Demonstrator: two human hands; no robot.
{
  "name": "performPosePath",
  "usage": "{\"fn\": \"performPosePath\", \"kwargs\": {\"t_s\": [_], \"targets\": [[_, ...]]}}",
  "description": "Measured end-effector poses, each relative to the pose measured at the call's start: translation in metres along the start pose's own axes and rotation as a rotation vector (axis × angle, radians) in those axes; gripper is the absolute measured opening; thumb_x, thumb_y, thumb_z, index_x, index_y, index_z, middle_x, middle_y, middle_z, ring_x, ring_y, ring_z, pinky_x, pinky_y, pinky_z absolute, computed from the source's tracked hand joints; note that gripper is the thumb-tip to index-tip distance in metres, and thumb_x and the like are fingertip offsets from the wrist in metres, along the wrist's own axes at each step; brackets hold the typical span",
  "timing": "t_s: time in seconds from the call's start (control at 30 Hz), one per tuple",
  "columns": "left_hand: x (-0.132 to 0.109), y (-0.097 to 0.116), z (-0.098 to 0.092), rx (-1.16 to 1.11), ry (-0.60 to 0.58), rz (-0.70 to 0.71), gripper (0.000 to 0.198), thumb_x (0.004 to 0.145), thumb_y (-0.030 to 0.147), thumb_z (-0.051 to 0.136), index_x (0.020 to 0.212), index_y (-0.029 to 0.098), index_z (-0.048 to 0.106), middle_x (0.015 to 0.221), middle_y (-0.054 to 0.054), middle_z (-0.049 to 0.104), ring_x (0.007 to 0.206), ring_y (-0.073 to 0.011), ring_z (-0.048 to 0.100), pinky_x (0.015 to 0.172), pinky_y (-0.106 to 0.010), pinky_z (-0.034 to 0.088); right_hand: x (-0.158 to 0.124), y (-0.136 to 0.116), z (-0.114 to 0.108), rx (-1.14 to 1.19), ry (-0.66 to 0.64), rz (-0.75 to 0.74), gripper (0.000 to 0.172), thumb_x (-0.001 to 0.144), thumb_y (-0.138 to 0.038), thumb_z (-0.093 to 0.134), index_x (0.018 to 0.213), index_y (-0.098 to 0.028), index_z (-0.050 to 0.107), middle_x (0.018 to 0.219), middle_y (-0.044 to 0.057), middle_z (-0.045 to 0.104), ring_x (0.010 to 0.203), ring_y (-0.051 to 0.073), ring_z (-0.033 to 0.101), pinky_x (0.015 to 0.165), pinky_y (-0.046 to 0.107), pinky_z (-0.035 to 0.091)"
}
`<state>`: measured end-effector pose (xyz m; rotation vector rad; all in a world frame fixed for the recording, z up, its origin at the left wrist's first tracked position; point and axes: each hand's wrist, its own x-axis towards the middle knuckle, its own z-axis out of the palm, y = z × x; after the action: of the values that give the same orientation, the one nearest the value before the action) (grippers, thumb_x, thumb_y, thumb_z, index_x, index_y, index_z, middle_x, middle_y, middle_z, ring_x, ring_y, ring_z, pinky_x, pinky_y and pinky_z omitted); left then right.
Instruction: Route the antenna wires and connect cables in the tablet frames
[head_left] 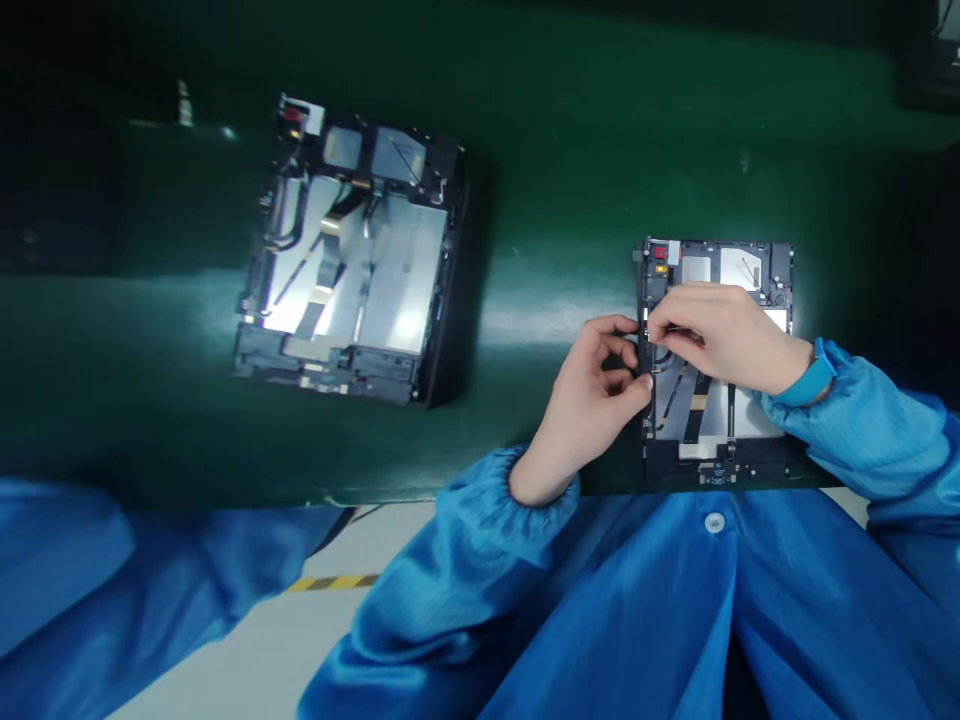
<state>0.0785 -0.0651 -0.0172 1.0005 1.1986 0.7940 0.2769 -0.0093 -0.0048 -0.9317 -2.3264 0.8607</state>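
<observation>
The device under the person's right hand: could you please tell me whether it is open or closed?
Open: the device shows its insides, with a black ribbon cable and silvery panel uncovered near the right hand.

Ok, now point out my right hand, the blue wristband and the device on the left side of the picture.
Right hand [726, 332], head view: back of the hand.
Blue wristband [808, 384], head view: middle of the band.
Left-side device [349, 258], head view: silvery area near its middle.
</observation>
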Motion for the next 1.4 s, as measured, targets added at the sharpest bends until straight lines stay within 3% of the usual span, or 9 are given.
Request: {"fn": "performPosePath", "kwargs": {"t_s": [0.4, 0.63, 0.9, 1.2, 1.4], "targets": [[0.003, 0.0, 0.002, 0.06, 0.003, 0.031, 0.038, 0.081, 0.019, 0.069, 0.113, 0.023, 0.05, 0.087, 0.004, 0.049, 0.069, -0.0093, 0.053, 0.055, -0.02, 0.047, 0.001, 0.0, 0.001, -0.034, 0.006, 0.009, 0.018, 0.094, -0.008, 0.052, 0.089, -0.019, 0.066, 0.087, 0.003, 0.067, 0.079, 0.015, 0.059, 0.072, 0.029, 0.045], [0.003, 0.001, -0.001, 0.022, -0.064, -0.006, 0.039, 0.082, 0.022, 0.069, 0.114, 0.024, 0.047, 0.088, 0.005, 0.05, 0.056, -0.0055, 0.048, 0.048, -0.02, 0.044, 0.001, 0.001, 0.001, -0.02, 0.015, 0.004, 0.019, 0.093, -0.008, 0.051, 0.089, -0.019, 0.066, 0.086, 0.003, 0.067, 0.079, 0.016, 0.058, 0.072, 0.028, 0.046], [0.013, 0.009, 0.001, 0.175, 0.005, 0.027, 0.036, 0.069, 0.016, 0.068, 0.101, 0.021, 0.051, 0.078, 0.005, 0.052, 0.069, -0.0107, 0.053, 0.058, -0.021, 0.047, 0.009, 0.007, 0.001, -0.073, 0.117, 0.038, 0.021, 0.089, -0.006, 0.052, 0.083, -0.02, 0.066, 0.082, 0.002, 0.067, 0.079, 0.018, 0.056, 0.077, 0.032, 0.044], [0.032, 0.021, -0.005, 0.275, -0.054, -0.017, 0.018, 0.073, 0.021, 0.065, 0.082, 0.022, 0.049, 0.063, 0.007, 0.054, 0.05, -0.0085, 0.049, 0.049, -0.022, 0.037, 0.014, 0.014, 0.003, -0.027, 0.15, 0.084, 0.018, 0.086, -0.006, 0.054, 0.082, -0.02, 0.065, 0.082, 0.001, 0.067, 0.078, 0.017, 0.054, 0.078, 0.031, 0.042], [0.032, 0.02, -0.005, 0.267, -0.061, -0.036, 0.02, 0.075, 0.02, 0.067, 0.079, 0.022, 0.047, 0.057, 0.009, 0.051, 0.042, -0.0072, 0.046, 0.044, -0.021, 0.034, 0.015, 0.014, 0.005, -0.031, 0.145, 0.098, 0.019, 0.086, -0.005, 0.055, 0.081, -0.02, 0.065, 0.082, 0.001, 0.067, 0.079, 0.017, 0.055, 0.078, 0.03, 0.042]]}}
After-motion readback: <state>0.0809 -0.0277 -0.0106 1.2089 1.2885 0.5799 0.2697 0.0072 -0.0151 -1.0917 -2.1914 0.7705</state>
